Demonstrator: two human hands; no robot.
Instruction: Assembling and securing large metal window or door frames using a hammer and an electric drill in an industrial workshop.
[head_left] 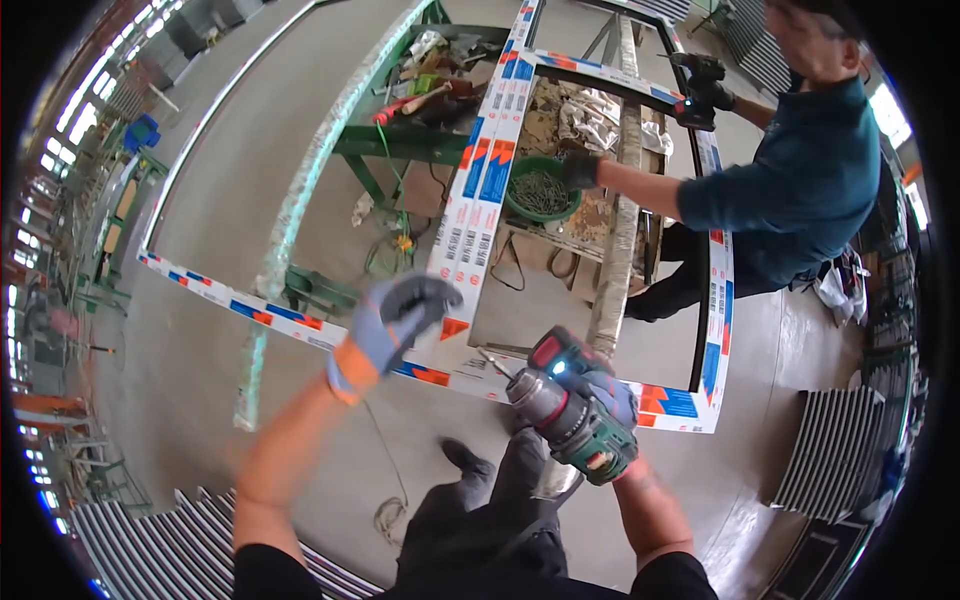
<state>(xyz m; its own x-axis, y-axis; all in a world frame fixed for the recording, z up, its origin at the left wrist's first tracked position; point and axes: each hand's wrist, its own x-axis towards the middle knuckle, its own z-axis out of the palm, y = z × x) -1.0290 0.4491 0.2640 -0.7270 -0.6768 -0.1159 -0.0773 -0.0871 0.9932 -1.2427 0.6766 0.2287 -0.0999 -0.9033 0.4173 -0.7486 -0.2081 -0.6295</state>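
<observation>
In my right hand [615, 400], gloved, is a green and black cordless drill [575, 420]. Its lamp is lit, and its bit points up and left toward the frame's lower joint. My left hand [400, 315], in a grey and black glove with an orange cuff, hovers over the near rail, left of that joint. Its fingers are curled together and slightly blurred; what they hold, if anything, is hidden. A large window-like frame [490, 170], wrapped in white, blue and orange printed film, lies flat below both hands, with an upright bar meeting the near rail.
Padded support rails [300, 200] run under the frame. A co-worker at right holds another drill [695, 90]; their other gloved hand is at a green bowl of screws [540, 188]. A green bench [410, 140] carries tools. Cables [390, 515] trail on the floor; stacked profiles [825, 455] stand right.
</observation>
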